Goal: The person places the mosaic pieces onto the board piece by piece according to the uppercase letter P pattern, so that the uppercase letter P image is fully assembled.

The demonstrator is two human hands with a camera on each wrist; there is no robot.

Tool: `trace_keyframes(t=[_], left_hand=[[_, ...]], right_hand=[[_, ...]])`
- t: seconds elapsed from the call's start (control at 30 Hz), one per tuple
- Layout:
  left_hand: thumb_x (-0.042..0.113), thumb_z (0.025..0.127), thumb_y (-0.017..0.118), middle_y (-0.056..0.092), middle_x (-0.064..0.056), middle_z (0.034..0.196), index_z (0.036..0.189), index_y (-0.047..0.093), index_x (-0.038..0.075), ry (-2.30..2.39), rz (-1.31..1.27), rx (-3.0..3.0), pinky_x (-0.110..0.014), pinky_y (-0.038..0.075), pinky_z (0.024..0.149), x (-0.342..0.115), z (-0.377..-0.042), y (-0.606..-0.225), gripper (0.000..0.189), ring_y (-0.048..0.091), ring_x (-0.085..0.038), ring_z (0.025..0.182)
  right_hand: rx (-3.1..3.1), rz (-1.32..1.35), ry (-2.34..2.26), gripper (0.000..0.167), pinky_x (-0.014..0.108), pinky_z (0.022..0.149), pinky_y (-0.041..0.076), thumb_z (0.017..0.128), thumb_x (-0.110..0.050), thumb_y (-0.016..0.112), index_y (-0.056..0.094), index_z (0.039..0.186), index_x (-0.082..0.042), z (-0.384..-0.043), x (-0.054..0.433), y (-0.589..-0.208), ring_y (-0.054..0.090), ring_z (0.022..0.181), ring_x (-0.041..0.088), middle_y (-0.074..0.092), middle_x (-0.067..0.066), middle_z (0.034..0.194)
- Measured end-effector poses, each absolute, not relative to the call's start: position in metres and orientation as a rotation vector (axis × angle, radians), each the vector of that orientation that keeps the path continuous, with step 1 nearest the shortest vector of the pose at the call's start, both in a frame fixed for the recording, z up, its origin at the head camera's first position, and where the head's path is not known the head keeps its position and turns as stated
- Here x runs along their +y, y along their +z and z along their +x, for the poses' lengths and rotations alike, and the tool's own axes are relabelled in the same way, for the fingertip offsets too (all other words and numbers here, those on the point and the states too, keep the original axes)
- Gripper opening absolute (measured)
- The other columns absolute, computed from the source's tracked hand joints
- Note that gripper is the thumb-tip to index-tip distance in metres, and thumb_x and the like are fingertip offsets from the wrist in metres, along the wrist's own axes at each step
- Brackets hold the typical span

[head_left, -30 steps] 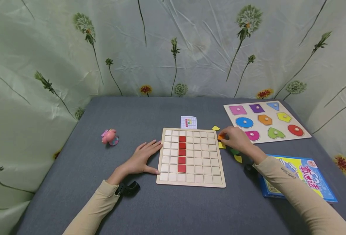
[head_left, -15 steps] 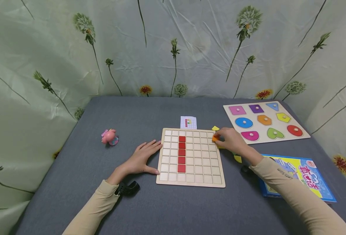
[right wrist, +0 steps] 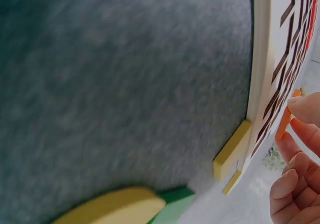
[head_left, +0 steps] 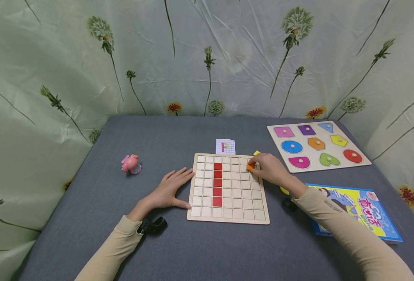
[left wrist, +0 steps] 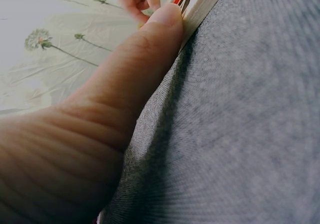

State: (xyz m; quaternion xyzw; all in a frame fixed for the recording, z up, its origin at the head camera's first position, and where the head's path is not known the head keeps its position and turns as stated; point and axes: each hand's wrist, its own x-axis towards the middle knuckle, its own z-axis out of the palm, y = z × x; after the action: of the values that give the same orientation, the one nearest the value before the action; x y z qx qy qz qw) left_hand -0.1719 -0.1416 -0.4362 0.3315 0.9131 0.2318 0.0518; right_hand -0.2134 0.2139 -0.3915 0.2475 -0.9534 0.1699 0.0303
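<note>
A wooden grid board (head_left: 228,216) lies mid-table, with a column of red square tiles (head_left: 217,182) set in its third column from the left. My left hand (head_left: 166,191) is spread flat at the board's left edge, fingertips and thumb touching the frame; the left wrist view shows the thumb (left wrist: 145,48) against the edge. Over the upper right cells, my right hand (head_left: 271,168) pinches an orange tile (head_left: 250,167) between thumb and fingers. In the right wrist view this orange tile (right wrist: 285,119) is tilted close above the grid.
A small pattern card (head_left: 225,146) lies behind the board. Yellow pieces (right wrist: 232,151) and a green piece (right wrist: 172,204) lie right of it. Further right are a knobbed shape puzzle (head_left: 309,142) and a blue-and-yellow box (head_left: 372,210). A pink figurine (head_left: 131,163) stands at left.
My right hand has carried the orange tile leftward from beside the board to over its upper right cells. My left hand has stayed at the left edge.
</note>
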Motion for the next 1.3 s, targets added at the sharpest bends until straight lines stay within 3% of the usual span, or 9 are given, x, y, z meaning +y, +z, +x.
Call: trace_keyframes(t=[0.27,0.97,1.3], left_hand=[[0.050,0.065,0.079,0.032,-0.010,0.154,0.147,0.032,0.010,0.713,1.008,2.777,-0.058,0.015,0.111,-0.142,-0.172,-0.437,0.102,0.023,-0.033,0.145],[0.050,0.065,0.079,0.032,-0.010,0.153,0.146,0.033,0.010,0.710,1.006,2.783,-0.058,0.016,0.111,-0.141,-0.170,-0.437,0.102,0.024,-0.033,0.144],[0.049,0.065,0.079,0.032,-0.010,0.154,0.147,0.032,0.010,0.712,1.012,2.783,-0.058,0.016,0.111,-0.141,-0.172,-0.437,0.102,0.023,-0.033,0.145]], right_hand=[[-2.911,0.787,0.553,0.021,0.037,0.073,0.052,0.077,-0.011,0.070,0.072,0.096,-0.002,-0.215,0.202,-0.394,0.060,0.075,0.018,0.072,0.009,0.088],[-2.936,0.817,0.548,0.021,0.036,0.079,0.053,0.081,-0.014,0.069,0.071,0.099,-0.004,-0.214,0.177,-0.397,0.061,0.084,0.019,0.070,0.009,0.097],[-2.891,0.853,0.522,0.016,0.031,0.071,0.051,0.080,-0.012,0.069,0.072,0.094,-0.005,-0.218,0.168,-0.397,0.060,0.076,0.015,0.071,0.007,0.090]])
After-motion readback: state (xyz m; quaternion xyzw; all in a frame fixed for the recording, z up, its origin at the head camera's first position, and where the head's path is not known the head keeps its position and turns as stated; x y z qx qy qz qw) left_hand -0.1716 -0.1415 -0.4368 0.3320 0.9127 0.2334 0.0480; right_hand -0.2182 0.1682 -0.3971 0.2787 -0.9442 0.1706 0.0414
